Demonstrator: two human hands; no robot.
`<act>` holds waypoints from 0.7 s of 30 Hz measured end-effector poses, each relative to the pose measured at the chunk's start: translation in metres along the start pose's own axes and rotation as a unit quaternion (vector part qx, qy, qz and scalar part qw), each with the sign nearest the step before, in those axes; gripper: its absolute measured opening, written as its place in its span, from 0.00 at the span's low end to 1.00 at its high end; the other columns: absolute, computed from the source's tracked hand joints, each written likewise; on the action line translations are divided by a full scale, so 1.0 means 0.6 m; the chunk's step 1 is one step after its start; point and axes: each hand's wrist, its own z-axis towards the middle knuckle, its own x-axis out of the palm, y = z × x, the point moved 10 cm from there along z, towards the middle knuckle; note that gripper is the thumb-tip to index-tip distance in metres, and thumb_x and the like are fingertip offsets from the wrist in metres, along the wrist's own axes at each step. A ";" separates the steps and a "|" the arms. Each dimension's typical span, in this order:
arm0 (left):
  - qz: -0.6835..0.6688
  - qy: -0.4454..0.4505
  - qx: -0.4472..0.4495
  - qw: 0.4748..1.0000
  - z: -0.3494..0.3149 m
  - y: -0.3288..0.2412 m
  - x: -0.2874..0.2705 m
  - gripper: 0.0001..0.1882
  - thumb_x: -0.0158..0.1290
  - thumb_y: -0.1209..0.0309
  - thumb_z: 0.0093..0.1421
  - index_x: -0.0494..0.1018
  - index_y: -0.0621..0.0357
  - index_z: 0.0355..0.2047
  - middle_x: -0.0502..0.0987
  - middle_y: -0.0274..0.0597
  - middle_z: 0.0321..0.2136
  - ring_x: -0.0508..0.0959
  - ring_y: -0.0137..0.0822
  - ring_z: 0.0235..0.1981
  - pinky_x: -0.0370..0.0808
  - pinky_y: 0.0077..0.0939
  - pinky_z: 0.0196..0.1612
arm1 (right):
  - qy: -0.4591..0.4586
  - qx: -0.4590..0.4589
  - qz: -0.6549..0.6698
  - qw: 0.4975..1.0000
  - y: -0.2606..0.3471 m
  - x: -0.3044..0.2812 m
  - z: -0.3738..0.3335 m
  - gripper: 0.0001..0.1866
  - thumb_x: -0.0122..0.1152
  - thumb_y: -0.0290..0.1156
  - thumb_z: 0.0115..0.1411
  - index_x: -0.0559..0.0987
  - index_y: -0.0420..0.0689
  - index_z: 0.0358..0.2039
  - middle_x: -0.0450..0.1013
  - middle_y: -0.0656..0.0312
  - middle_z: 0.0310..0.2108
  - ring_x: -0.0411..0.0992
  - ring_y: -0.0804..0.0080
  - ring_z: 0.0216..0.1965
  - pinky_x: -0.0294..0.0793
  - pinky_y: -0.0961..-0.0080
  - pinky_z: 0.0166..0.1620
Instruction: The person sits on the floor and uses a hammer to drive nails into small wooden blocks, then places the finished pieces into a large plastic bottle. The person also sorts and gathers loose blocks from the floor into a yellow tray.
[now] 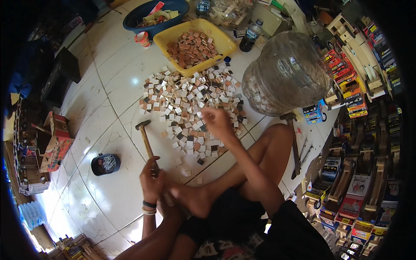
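Note:
My left hand [152,184] is wrapped round the wooden handle of a hammer [146,138], close to my crossed feet. The hammer's dark metal head points away from me, over the tiled floor. A wide heap of small square pieces [173,102], white, brown and black on their faces, lies spread on the floor ahead. Over the heap's right part is my right hand [218,123], its fingers curled together. Whatever those fingers may hold is too small or hidden to make out.
Behind the heap stands a yellow basin [162,45] of brown square pieces. A large clear plastic jug [290,69] lies to its right. A dark tub of nails [106,164] sits left; another hammer [295,149] lies beside my right knee. Toy trucks [357,195] are stacked along the right.

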 end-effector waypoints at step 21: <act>0.121 -0.204 0.111 0.965 0.002 0.054 -0.252 0.07 0.56 0.84 0.63 0.82 0.65 0.39 0.88 0.44 0.41 0.85 0.32 0.34 0.78 0.24 0.32 | -0.232 -0.056 -0.061 0.969 -0.052 -0.153 0.161 0.17 0.72 0.24 0.61 0.85 0.42 0.51 0.85 0.55 0.36 0.84 0.64 0.36 0.83 0.71 0.40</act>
